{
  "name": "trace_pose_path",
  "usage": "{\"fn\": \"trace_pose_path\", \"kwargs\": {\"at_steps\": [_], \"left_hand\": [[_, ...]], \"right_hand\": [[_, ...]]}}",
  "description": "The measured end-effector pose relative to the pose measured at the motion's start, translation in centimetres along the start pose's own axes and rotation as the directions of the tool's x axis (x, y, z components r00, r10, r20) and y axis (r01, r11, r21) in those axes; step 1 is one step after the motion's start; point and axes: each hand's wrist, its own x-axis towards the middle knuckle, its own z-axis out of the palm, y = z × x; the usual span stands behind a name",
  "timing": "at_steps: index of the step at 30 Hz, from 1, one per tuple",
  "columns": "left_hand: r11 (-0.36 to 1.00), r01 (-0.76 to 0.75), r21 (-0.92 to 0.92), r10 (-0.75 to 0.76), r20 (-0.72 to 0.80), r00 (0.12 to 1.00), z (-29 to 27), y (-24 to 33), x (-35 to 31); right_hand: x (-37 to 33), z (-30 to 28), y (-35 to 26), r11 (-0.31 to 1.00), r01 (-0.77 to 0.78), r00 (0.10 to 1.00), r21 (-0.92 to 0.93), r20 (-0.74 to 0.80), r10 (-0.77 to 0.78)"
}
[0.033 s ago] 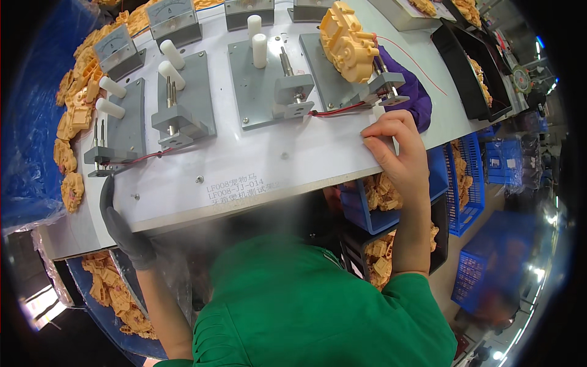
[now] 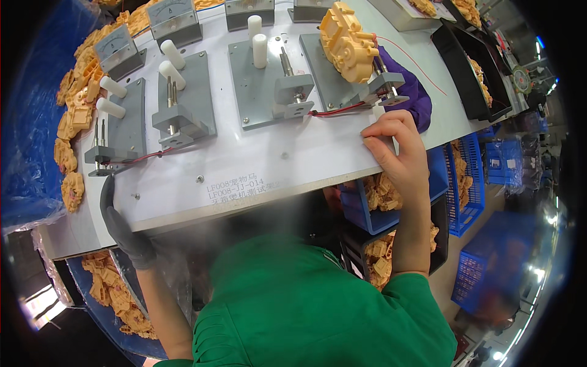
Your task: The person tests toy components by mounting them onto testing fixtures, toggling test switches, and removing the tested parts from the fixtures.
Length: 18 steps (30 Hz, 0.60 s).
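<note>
A white fixture board (image 2: 244,162) lies in front of me with grey test stations on it. My left hand (image 2: 125,229), in a dark grey glove, rests at the board's left front edge with its fingers stretched along it. My bare right hand (image 2: 400,147) is over the right front corner, thumb and curled fingers close together; whether anything is between them is hidden. Just beyond it, a yellow plastic gearbox housing (image 2: 348,43) sits on the rightmost grey station (image 2: 330,79). A purple cloth-like thing (image 2: 419,98) lies beside that station.
Panel meters (image 2: 174,18) stand behind the stations, whose white pegs (image 2: 260,52) and metal pins (image 2: 171,92) stick up. Yellow housings (image 2: 76,116) heap along the left. A black tray (image 2: 471,73) is at right; blue crates (image 2: 468,183) and bins of housings stand below the table.
</note>
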Motion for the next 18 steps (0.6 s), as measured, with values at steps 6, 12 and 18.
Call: {"fn": "trace_pose_path", "kwargs": {"at_steps": [6,12,18], "left_hand": [[0.999,-0.035,0.03,0.035,-0.001,0.999,0.1,-0.2,0.2],[0.999,-0.039,0.025,0.039,-0.013,0.999,0.0,-0.8,0.1],[0.998,-0.054,-0.019,0.052,-0.092,0.994,0.0,2.9,2.0]], "right_hand": [[0.1,0.1,0.2,0.999,0.024,1.0,0.04,-0.009,-0.023],[0.0,0.5,0.5,0.995,0.057,0.997,0.085,-0.048,-0.053],[-0.1,0.5,0.9,0.988,0.133,0.987,0.08,-0.103,-0.124]]}}
